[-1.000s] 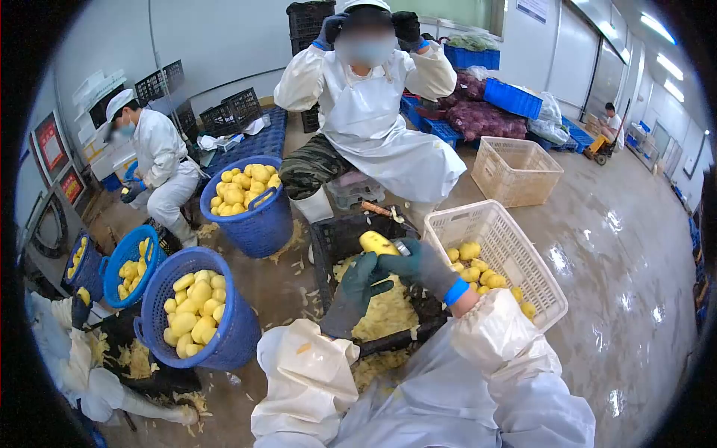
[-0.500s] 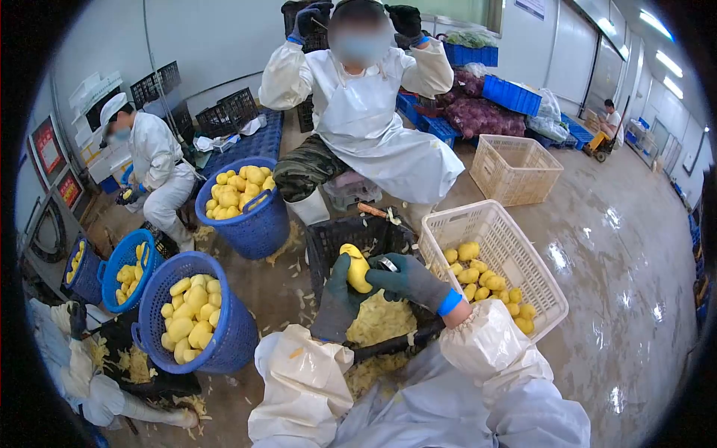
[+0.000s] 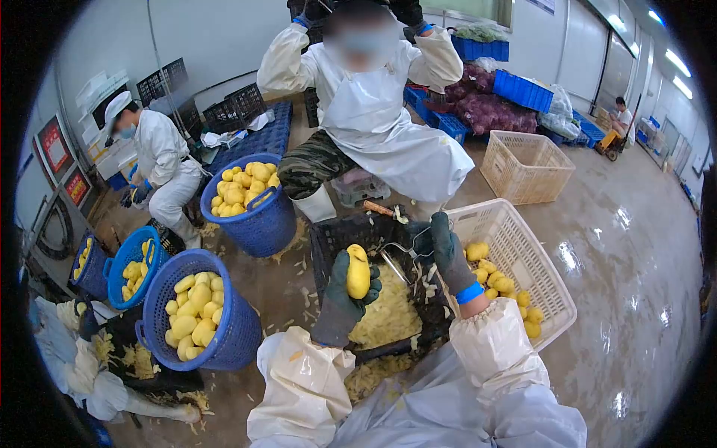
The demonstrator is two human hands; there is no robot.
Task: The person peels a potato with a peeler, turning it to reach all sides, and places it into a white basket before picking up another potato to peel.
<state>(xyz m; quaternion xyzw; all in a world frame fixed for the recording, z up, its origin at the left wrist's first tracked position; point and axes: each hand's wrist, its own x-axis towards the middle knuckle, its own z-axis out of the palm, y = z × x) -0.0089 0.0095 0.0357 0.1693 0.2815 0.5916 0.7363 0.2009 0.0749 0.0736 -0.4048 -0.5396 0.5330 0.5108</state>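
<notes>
My left hand (image 3: pixel 343 299), in a dark green-grey glove, holds a yellow potato (image 3: pixel 358 272) upright above a black crate (image 3: pixel 323 246) of peelings (image 3: pixel 385 317). Over the crate's right side, my right hand (image 3: pixel 447 254), gloved and with a blue band at the wrist, is closed on a metal peeler (image 3: pixel 396 263). The peeler's wire handle enters the fingers and its blade points down to the left, apart from the potato. Beside my right hand stands a cream crate (image 3: pixel 549 287) with several potatoes (image 3: pixel 502 284).
Blue baskets (image 3: pixel 243 328) of potatoes stand at the left. A co-worker in a white apron (image 3: pixel 373 112) sits opposite, both arms raised. Other people in white sit at the left. An empty beige crate (image 3: pixel 527 168) stands behind the cream one.
My right hand has moved right, away from the potato, with the peeler now showing. The potato is more upright in my left hand. The view has shifted slightly.
</notes>
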